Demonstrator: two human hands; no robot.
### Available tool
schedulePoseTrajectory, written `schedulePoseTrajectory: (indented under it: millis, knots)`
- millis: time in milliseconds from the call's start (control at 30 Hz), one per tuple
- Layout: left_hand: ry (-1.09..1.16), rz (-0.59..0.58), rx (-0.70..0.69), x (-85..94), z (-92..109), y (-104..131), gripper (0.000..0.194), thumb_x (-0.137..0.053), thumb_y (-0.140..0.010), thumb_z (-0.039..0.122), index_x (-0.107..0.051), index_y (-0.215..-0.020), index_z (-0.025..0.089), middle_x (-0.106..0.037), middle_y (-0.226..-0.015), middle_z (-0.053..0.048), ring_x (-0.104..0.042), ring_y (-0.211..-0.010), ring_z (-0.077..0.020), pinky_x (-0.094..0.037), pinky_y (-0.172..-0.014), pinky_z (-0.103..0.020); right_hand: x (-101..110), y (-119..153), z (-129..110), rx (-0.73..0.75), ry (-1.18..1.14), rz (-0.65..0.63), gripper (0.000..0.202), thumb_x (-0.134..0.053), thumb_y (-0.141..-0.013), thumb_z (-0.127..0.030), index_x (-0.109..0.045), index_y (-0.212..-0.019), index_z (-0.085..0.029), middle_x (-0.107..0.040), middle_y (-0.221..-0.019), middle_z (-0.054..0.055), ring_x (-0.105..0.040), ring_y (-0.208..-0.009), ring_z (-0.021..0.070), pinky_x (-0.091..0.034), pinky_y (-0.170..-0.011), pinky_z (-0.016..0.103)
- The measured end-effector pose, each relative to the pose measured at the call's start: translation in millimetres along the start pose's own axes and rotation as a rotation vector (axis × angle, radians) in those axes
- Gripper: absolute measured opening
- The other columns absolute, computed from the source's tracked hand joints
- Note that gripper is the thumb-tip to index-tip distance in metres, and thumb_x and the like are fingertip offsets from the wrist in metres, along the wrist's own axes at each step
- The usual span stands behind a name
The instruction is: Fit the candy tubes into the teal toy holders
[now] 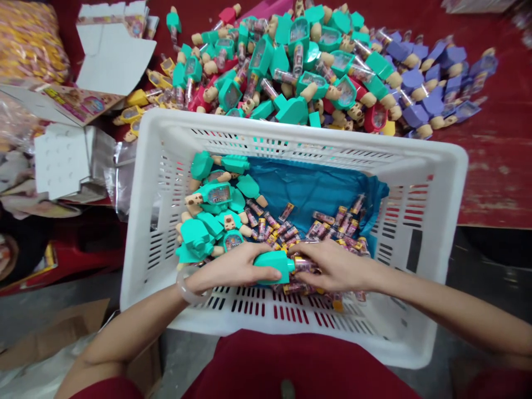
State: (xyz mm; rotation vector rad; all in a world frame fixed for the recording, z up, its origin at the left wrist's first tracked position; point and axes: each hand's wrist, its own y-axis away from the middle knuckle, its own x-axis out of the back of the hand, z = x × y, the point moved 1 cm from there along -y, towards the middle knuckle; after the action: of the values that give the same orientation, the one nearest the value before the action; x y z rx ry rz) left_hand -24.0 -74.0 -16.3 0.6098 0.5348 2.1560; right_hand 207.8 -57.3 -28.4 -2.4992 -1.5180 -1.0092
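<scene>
My left hand (239, 265) is closed around a teal plastic toy (272, 266) with a narrow neck pointing right. The fingers of my right hand (326, 266) pinch a small clear candy tube (303, 264) at that neck; whether the two are joined I cannot tell. Both hands are inside a white slotted basket (446, 166). Below and beyond them lies a heap of similar tubes (286, 230) with yellow ends, partly on a blue plastic sheet (303, 185). Left of the tubes are several teal toys (208, 227) with beige animal-like ends.
Behind the basket, a red table (499, 172) bears a big pile of teal toys with tubes (299, 61), purple ones (415, 111) and some yellow ones (133, 113). White cardboard pieces (112, 55) and a bag of yellow items (33, 41) lie at the left.
</scene>
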Motion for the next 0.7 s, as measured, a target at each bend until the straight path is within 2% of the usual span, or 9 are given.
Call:
schedulePoseTrajectory:
  millis: [100, 200, 367, 467, 600, 700]
  knots:
    - [0.182, -0.055, 0.115, -1.7, -2.8, -2.2, 0.047, -0.060, -0.077, 0.060, -0.062, -0.096, 0.017, -0.061, -0.078, 0.001, -0.053, -0.061, -0.0114, -0.039, -0.054, -0.021, -3.8, 2.7, 0.5, 0.152, 0.218, 0.072, 0.034, -0.045, -0.091, -0.030, -0.055, -0.117, -0.011, -0.066, -0.093, 0.010, -0.059, -0.077, 0.0178, -0.041, -0.067, 0.030]
    - [0.327, -0.107, 0.193, -3.0, -4.9, -2.2, 0.053, -0.062, -0.074, 0.062, -0.060, -0.102, 0.017, -0.058, -0.078, 0.001, -0.051, -0.056, -0.0093, -0.038, -0.048, -0.020, -8.4, 3.0, 5.5, 0.260, 0.343, 0.135, 0.033, -0.038, -0.097, -0.034, -0.055, -0.114, -0.012, -0.064, -0.089, 0.009, -0.057, -0.075, 0.0168, -0.040, -0.064, 0.029]
    - [0.376, -0.185, 0.263, -3.1, -6.0, -1.2, 0.055, -0.061, -0.075, 0.062, -0.057, -0.106, 0.017, -0.055, -0.074, 0.002, -0.048, -0.049, -0.0077, -0.036, -0.042, -0.019, -13.2, 4.3, 7.0, 0.392, 0.483, 0.230, 0.036, -0.039, -0.097, -0.039, -0.054, -0.112, -0.010, -0.062, -0.076, 0.005, -0.054, -0.062, 0.0147, -0.037, -0.056, 0.029]
    - [0.440, -0.269, 0.274, -8.0, -8.2, -2.0, 0.051, -0.061, -0.075, 0.062, -0.056, -0.097, 0.016, -0.052, -0.063, 0.003, -0.045, -0.045, -0.0078, -0.032, -0.038, -0.018, -18.1, 7.4, 4.4, 0.472, 0.539, 0.248, 0.036, -0.038, -0.098, -0.036, -0.049, -0.115, -0.007, -0.062, -0.072, 0.005, -0.054, -0.059, 0.0154, -0.037, -0.054, 0.030]
    - [0.553, -0.337, 0.257, -15.5, -11.0, -2.9, 0.046, -0.060, -0.076, 0.061, -0.056, -0.084, 0.015, -0.050, -0.058, 0.003, -0.039, -0.040, -0.0062, -0.029, -0.037, -0.018, -21.4, 10.2, 0.0, 0.480, 0.575, 0.250, 0.030, -0.035, -0.099, -0.032, -0.050, -0.109, -0.008, -0.061, -0.068, 0.004, -0.053, -0.057, 0.0155, -0.034, -0.051, 0.031]
    - [0.550, -0.338, 0.275, -17.6, -10.4, -1.4, 0.047, -0.061, -0.075, 0.060, -0.057, -0.088, 0.015, -0.051, -0.060, 0.003, -0.041, -0.041, -0.0064, -0.031, -0.038, -0.019, -22.7, 12.0, -3.9, 0.422, 0.524, 0.217, 0.028, -0.034, -0.099, -0.033, -0.052, -0.098, -0.011, -0.058, -0.065, 0.002, -0.049, -0.051, 0.0132, -0.030, -0.049, 0.030]
